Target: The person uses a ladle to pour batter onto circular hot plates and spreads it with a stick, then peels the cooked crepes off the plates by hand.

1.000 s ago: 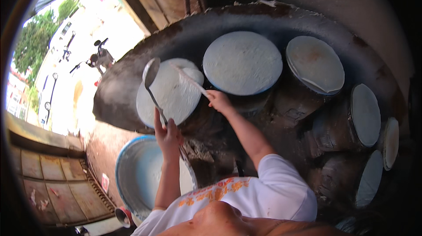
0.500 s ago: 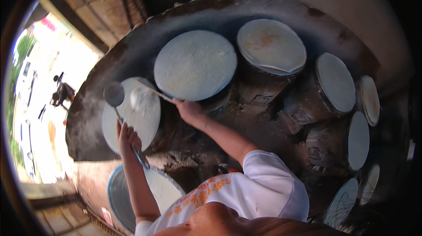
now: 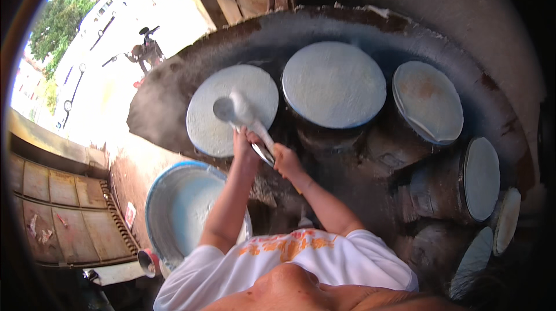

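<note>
I saw a broad, dark clay stove (image 3: 174, 102) carrying a ring of round cloth-topped steamers, beside an opening onto a bright street. I judged the work partly done: the middle steamer (image 3: 333, 84) already lay evenly white, the next one right (image 3: 427, 108) showed brownish patches, and those further round the curve were too edge-on to judge. The nearest steamer (image 3: 229, 108) was being coated. The basin of white batter (image 3: 188, 209) sat below it, still well filled. My left hand (image 3: 245, 144) and right hand (image 3: 285, 160) each had the grip closed around a handle, the ladle (image 3: 231, 108) resting over that steamer.
</note>
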`<action>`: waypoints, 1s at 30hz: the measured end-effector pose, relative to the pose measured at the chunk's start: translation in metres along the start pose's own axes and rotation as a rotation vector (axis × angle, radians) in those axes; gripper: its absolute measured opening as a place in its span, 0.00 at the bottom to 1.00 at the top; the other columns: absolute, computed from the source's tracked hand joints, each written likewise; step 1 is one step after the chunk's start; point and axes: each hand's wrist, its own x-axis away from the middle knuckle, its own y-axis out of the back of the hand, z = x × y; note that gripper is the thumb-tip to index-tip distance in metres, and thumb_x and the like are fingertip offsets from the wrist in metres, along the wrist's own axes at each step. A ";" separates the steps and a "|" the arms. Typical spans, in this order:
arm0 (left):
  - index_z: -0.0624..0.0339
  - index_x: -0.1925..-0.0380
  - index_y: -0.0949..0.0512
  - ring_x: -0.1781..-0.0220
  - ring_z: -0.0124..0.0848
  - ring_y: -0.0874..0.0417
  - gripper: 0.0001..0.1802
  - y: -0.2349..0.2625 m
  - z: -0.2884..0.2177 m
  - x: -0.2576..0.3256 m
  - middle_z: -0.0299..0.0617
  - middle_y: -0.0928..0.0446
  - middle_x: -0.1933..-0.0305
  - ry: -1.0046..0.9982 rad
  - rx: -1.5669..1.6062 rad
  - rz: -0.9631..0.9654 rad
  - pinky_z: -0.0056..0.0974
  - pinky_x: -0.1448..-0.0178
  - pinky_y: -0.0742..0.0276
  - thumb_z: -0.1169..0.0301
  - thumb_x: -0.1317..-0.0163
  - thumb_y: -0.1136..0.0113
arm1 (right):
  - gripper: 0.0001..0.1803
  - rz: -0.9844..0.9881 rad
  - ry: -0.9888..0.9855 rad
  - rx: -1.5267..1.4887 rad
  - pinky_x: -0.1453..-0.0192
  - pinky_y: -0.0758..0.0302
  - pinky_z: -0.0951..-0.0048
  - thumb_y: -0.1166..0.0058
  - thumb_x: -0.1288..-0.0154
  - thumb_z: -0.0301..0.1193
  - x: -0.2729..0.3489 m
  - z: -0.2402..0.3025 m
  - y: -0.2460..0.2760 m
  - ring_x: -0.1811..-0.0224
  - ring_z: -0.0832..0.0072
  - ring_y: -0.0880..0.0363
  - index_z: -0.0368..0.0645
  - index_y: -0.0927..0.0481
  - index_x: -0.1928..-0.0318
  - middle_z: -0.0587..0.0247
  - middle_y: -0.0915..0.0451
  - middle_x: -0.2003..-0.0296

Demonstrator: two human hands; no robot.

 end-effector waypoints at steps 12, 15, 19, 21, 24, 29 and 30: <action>0.54 0.82 0.39 0.90 0.20 0.41 0.21 0.023 -0.126 0.161 0.31 0.43 0.87 0.216 0.690 0.633 0.26 0.86 0.39 0.63 0.28 0.60 | 0.18 0.060 0.367 0.340 0.50 0.24 0.60 0.46 0.44 0.36 -0.016 0.005 0.007 0.54 0.57 0.21 0.51 0.20 0.51 0.54 0.19 0.57; 0.53 0.83 0.39 0.90 0.21 0.43 0.21 0.090 -0.159 0.156 0.30 0.45 0.88 0.165 0.490 0.524 0.25 0.86 0.43 0.63 0.27 0.61 | 0.17 -0.066 0.353 0.293 0.49 0.25 0.67 0.47 0.41 0.30 0.007 0.016 0.040 0.53 0.62 0.19 0.40 0.22 0.51 0.52 0.19 0.55; 0.50 0.84 0.42 0.89 0.20 0.42 0.20 0.219 -0.137 0.084 0.29 0.45 0.90 0.055 0.353 -0.138 0.23 0.87 0.41 0.65 0.28 0.62 | 0.17 0.035 0.423 0.163 0.51 0.25 0.72 0.43 0.43 0.29 0.084 -0.055 0.099 0.55 0.75 0.21 0.39 0.21 0.52 0.59 0.18 0.56; 0.58 0.72 0.34 0.76 0.30 0.28 0.12 0.295 -0.107 0.043 0.38 0.32 0.79 0.054 0.312 -0.429 0.30 0.75 0.24 0.63 0.32 0.58 | 0.21 0.091 0.324 0.127 0.57 0.25 0.74 0.40 0.44 0.31 0.132 -0.050 0.126 0.63 0.80 0.22 0.40 0.22 0.48 0.61 0.17 0.60; 0.64 0.48 0.32 0.63 0.44 0.20 0.25 0.189 0.026 0.107 0.48 0.27 0.54 0.093 -0.171 -0.487 0.41 0.58 0.16 0.55 0.36 0.52 | 0.23 -0.307 0.134 0.134 0.58 0.24 0.71 0.36 0.48 0.37 0.194 -0.063 0.237 0.64 0.76 0.20 0.42 0.20 0.51 0.56 0.17 0.60; 0.55 0.41 0.31 0.76 0.21 0.30 0.24 -0.019 0.237 0.183 0.31 0.30 0.68 0.141 -0.926 0.519 0.25 0.76 0.34 0.75 0.39 0.43 | 0.12 -0.946 -0.050 0.223 0.64 0.25 0.72 0.37 0.47 0.34 0.245 -0.049 0.419 0.71 0.74 0.20 0.43 0.18 0.63 0.64 0.18 0.73; 0.57 0.39 0.34 0.69 0.27 0.27 0.30 -0.058 0.292 0.179 0.36 0.28 0.64 0.015 -1.137 0.705 0.30 0.69 0.29 0.78 0.43 0.41 | 0.11 -1.036 0.055 0.273 0.64 0.25 0.72 0.38 0.45 0.35 0.253 -0.064 0.452 0.72 0.73 0.19 0.43 0.18 0.65 0.62 0.18 0.73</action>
